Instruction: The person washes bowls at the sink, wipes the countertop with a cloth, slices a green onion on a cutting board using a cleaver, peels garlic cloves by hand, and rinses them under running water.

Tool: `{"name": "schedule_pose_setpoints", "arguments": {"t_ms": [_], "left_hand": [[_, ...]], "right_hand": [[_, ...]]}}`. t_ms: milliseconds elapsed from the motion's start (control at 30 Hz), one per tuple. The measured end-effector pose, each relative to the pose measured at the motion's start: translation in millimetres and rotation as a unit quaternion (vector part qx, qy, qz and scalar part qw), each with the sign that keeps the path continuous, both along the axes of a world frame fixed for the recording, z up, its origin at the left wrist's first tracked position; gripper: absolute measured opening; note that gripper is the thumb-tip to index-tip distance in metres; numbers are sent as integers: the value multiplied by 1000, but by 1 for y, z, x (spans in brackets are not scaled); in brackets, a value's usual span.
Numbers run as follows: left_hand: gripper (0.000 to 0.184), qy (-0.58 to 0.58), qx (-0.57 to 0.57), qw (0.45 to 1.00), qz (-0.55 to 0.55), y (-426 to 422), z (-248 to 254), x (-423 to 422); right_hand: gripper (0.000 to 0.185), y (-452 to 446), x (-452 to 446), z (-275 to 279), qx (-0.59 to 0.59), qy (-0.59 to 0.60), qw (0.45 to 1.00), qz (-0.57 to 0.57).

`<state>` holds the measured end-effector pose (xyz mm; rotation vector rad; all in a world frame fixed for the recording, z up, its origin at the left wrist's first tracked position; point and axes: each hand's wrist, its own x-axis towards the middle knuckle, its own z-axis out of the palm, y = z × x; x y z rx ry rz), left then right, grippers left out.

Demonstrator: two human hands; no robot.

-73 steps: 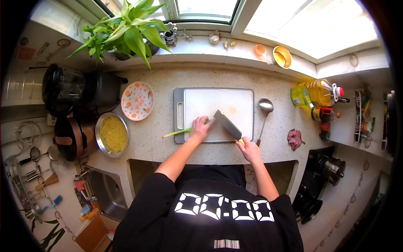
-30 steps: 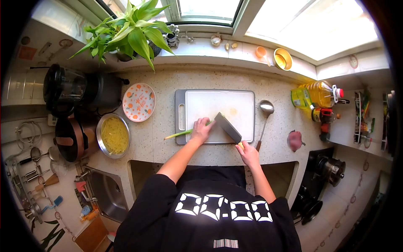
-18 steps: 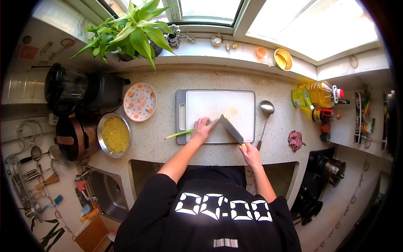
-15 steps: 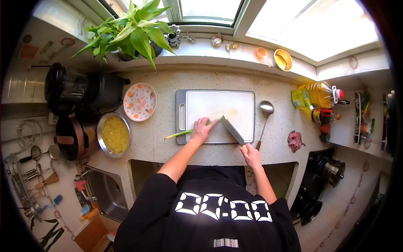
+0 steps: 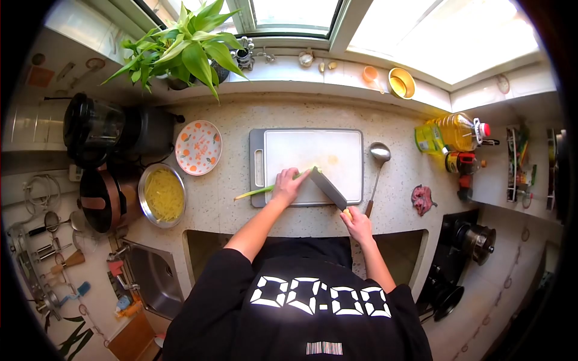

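Observation:
A white cutting board [image 5: 301, 144] with a grey rim lies on the counter in front of me. My left hand [image 5: 286, 185] is closed over a green scallion [image 5: 253, 192], pressing it to the board; its pale end sticks out past the board's left edge. With my right hand [image 5: 359, 225] I grip the yellowish handle of a kitchen knife [image 5: 329, 189]. The blade slants up and left across the board, its tip at the scallion close to my left fingertips. Small green cut bits [image 5: 317, 167] lie by the tip.
Left of the board are a patterned plate [image 5: 198, 148] and a metal bowl [image 5: 142, 195] of yellow shreds. To the right are a ladle [image 5: 380, 151], a piece of raw-looking reddish meat [image 5: 423, 200] and an oil bottle [image 5: 460, 131]. Garlic [image 5: 306, 58] sits on the windowsill.
The knife tip has moved slightly left along the scallion, towards my left fingers. Both hands keep their hold. The whole view has shifted a little.

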<state>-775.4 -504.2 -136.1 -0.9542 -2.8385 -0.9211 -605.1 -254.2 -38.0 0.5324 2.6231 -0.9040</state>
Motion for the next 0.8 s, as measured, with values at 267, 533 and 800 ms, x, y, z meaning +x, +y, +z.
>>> {"name": "schedule_pose_setpoints", "arguments": {"t_ms": [267,533,800], "left_hand": [[62,-5,-6,1000,-6,-1,1,-1],[55,-44,-17,999,-15,-3,-3,0],[54,-17,-6,1000,-10,-2,-5,-1]], "right_hand": [[41,-1,-4,-4,10,-31,999,0],[40,-8,-22,-5,-4,-51,999,-10],[40,-7,-24,-2,14,-46,999,-16]]}}
